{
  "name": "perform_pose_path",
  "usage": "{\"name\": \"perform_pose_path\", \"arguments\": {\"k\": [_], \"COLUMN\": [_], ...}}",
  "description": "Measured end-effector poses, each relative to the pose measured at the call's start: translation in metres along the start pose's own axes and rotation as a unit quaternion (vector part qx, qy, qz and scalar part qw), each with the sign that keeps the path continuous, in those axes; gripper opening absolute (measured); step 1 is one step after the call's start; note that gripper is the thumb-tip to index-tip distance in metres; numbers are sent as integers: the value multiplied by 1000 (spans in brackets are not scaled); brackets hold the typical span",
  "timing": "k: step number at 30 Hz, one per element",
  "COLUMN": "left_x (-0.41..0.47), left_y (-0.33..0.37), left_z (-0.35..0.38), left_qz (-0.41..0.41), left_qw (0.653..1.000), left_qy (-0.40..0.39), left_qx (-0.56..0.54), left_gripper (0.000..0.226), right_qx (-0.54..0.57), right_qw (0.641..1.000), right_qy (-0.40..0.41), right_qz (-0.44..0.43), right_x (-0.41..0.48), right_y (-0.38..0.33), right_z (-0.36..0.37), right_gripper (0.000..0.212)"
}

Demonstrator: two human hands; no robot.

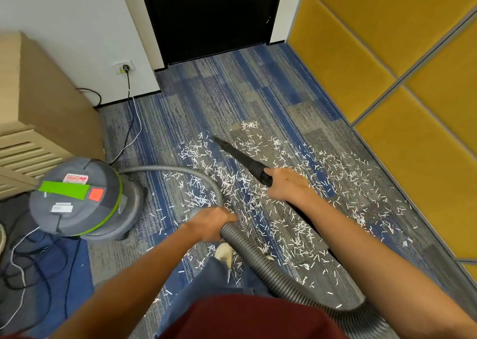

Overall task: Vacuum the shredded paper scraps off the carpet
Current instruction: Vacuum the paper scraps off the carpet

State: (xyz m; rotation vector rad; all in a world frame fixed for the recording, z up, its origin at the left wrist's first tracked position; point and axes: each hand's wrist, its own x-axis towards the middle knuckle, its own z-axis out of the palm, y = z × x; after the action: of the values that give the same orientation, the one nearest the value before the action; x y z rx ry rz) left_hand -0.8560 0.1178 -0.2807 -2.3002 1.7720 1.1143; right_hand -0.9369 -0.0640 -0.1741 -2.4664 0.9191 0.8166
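White shredded paper scraps [281, 204] lie scattered over the blue and grey striped carpet [232, 90], thickest in the middle. My right hand [286, 186] grips the black tapered nozzle [240, 156], whose tip points away from me and rests among the scraps at the far edge of the mess. My left hand [213, 223] is closed around the grey ribbed hose [260, 258], which loops from the grey and green canister vacuum [82, 196] on the left, past my legs, and round to the nozzle.
A beige slatted cabinet [33, 111] stands at the left wall. The vacuum's cord runs to a wall socket [125, 67]. Loose cables [23, 266] lie at the lower left. A dark door [214, 16] is ahead, yellow padded panels [387, 62] on the right.
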Motion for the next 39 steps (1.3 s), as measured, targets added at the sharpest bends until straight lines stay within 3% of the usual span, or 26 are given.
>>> {"name": "perform_pose_path", "arguments": {"k": [6, 20, 39], "left_x": [-14, -37, -19], "left_y": [-18, -34, -17], "left_z": [5, 17, 10], "left_qz": [-44, -58, -27], "left_qw": [998, 997, 998], "left_qy": [11, 7, -12], "left_qx": [-38, -57, -51], "left_gripper": [29, 35, 18], "right_qx": [-30, -46, -23], "right_qw": [999, 996, 998], "right_qy": [-9, -17, -24], "right_qz": [-28, -80, -53], "right_x": [-1, -12, -9], "right_y": [-32, -75, -45], "right_z": [5, 22, 4], "right_gripper": [58, 67, 68]}}
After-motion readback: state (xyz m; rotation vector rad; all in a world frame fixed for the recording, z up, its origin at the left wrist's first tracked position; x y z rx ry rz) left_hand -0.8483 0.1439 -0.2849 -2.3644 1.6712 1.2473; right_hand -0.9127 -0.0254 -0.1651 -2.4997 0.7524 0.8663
